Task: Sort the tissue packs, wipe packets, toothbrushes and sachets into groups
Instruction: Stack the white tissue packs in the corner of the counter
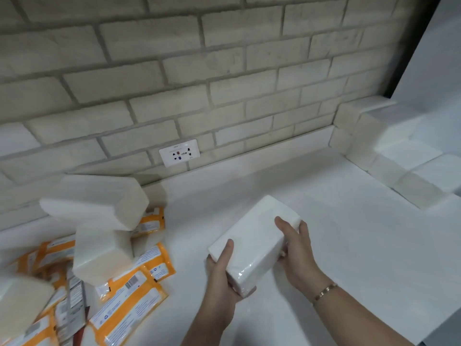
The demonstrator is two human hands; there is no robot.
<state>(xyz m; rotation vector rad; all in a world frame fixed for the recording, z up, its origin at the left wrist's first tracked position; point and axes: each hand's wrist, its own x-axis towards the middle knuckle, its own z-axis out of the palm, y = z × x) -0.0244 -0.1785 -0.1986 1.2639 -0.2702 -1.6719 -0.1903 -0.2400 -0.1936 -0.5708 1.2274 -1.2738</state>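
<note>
On the white counter (349, 233), the heap at eight o'clock looks shaky: leaning tissue packs (99, 203) could topple onto the orange wipe packets (129, 303). Near six o'clock, one held tissue pack (257, 236) sits clasped between left hand (222, 273) and right hand (296, 248); its slick wrap might slip.

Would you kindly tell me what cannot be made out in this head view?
Head view:
- Wipe packets: print too small and blurred to read.
- Pile: left part cut off by the frame edge, covered by tissue packs; contents beneath unseen.
- Held tissue pack: sides partly covered by left hand and right hand.
</note>
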